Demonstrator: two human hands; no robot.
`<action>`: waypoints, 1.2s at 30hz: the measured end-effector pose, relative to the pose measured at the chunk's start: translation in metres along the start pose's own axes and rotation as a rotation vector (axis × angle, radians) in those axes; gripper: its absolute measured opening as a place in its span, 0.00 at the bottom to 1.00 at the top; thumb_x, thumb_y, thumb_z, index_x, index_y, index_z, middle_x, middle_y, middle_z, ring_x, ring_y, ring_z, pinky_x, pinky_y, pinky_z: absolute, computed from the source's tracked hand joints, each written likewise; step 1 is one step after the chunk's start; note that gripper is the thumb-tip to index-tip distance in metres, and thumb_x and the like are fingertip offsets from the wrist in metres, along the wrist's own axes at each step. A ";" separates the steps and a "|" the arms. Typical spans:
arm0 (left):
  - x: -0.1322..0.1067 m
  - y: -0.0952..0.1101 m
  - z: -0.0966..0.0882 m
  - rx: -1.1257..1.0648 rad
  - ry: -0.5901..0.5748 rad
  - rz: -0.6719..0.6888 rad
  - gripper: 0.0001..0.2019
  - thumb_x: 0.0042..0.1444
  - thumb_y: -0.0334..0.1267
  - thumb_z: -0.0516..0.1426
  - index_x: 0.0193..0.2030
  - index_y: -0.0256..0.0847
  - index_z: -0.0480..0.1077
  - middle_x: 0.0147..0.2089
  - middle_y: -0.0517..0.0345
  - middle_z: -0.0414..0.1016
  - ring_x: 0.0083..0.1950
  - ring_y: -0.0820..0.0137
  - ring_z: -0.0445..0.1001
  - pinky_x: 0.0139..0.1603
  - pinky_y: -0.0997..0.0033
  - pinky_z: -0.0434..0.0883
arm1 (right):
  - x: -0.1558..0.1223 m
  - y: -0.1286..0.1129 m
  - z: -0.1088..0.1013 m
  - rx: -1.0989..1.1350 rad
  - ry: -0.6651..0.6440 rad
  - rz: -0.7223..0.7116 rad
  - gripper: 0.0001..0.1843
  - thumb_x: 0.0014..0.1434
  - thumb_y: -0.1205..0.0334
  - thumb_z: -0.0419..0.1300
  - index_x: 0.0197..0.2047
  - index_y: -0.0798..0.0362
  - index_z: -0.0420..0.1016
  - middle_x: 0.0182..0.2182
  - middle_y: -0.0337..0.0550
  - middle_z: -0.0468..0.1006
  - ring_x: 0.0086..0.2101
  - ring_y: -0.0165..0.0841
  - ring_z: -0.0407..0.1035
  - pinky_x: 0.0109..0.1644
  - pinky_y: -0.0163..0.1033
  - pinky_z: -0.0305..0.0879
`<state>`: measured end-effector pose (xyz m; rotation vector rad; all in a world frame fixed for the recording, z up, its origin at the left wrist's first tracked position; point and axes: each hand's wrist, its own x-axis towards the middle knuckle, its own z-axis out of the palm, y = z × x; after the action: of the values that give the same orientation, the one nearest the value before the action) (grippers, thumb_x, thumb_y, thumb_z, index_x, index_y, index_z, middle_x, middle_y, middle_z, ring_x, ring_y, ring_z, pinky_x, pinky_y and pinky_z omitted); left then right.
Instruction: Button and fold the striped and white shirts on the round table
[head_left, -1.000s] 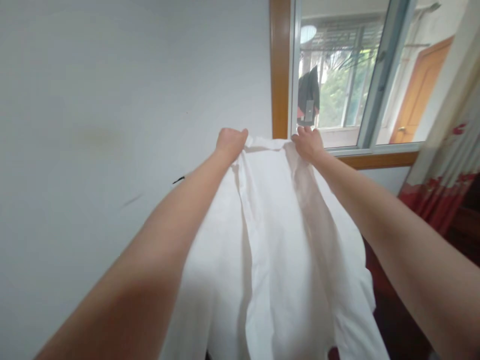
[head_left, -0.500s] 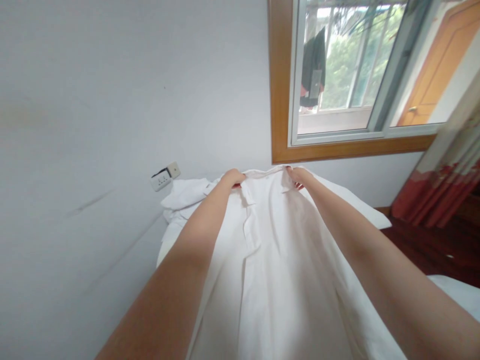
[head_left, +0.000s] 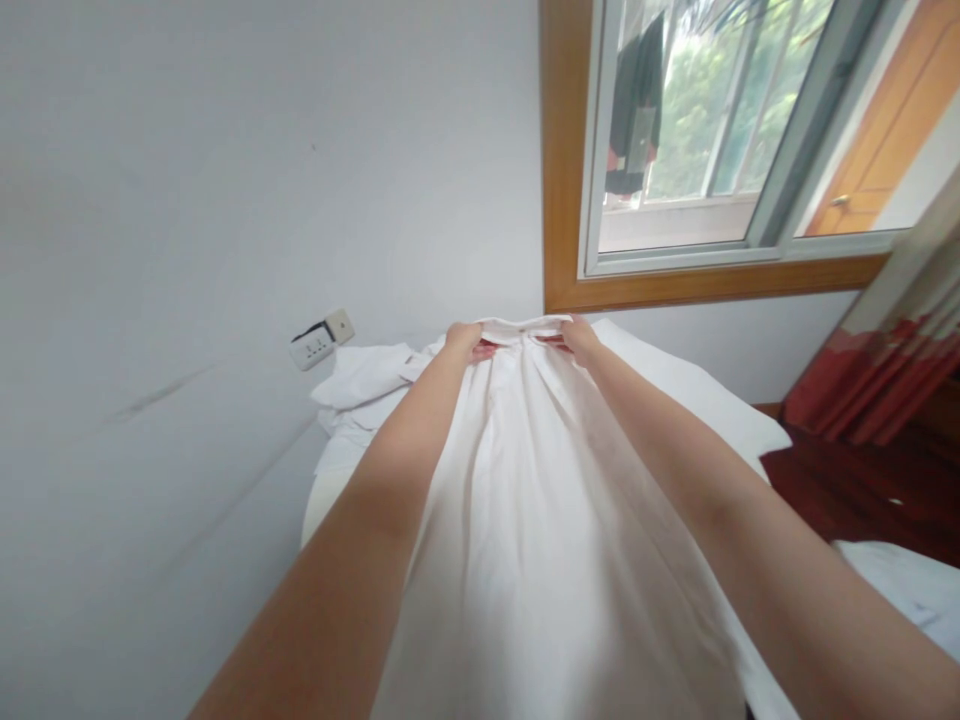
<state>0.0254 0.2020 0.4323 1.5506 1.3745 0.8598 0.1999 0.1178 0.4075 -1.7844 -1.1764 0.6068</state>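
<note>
A long white shirt (head_left: 525, 520) stretches from the far end of the white-covered surface toward me, with soft folds running down its length. Its collar band (head_left: 517, 327) is held taut between my two hands. My left hand (head_left: 469, 343) is closed on the band's left end, its fingertips tucked under the cloth. At the right end, my right hand (head_left: 577, 338) grips the band in the same way. Both arms reach straight out along the sides of the shirt. The lower part of the shirt runs out of view at the bottom.
Crumpled white cloth (head_left: 367, 375) lies left of the shirt, below a wall socket (head_left: 313, 347). White fabric (head_left: 675, 390) spreads on the right. A wood-framed window (head_left: 562, 150) and a red-and-cream curtain (head_left: 862, 370) stand beyond. More white cloth (head_left: 907, 590) shows at lower right.
My hands have come closer together at the collar, and the right one has moved slightly left. The front opening strip has gone out of sight, and the cloth gathers into folds.
</note>
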 end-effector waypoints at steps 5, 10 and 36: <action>-0.017 -0.032 0.009 0.093 0.000 0.172 0.22 0.55 0.33 0.57 0.58 0.39 0.64 0.60 0.44 0.68 0.57 0.63 0.70 0.55 0.64 0.70 | -0.023 0.017 0.016 0.184 -0.143 -0.137 0.36 0.63 0.60 0.54 0.69 0.50 0.41 0.60 0.54 0.66 0.52 0.32 0.69 0.51 0.36 0.68; -0.079 -0.080 0.003 0.521 -0.081 0.679 0.23 0.57 0.27 0.49 0.60 0.35 0.62 0.62 0.46 0.63 0.63 0.65 0.64 0.66 0.62 0.59 | -0.051 0.044 -0.002 -0.256 -0.175 -0.321 0.30 0.59 0.69 0.54 0.64 0.56 0.59 0.54 0.55 0.72 0.51 0.36 0.69 0.57 0.42 0.63; -0.266 -0.149 -0.039 0.870 -0.379 0.249 0.12 0.56 0.46 0.54 0.36 0.39 0.70 0.32 0.54 0.76 0.34 0.66 0.74 0.33 0.72 0.63 | -0.338 0.128 -0.052 -1.141 -0.050 -0.300 0.10 0.60 0.67 0.54 0.37 0.57 0.77 0.36 0.50 0.75 0.42 0.41 0.68 0.46 0.42 0.64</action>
<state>-0.1081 -0.0524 0.3231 2.4262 1.3480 0.0346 0.1541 -0.2277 0.2975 -2.3914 -1.9985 -0.3055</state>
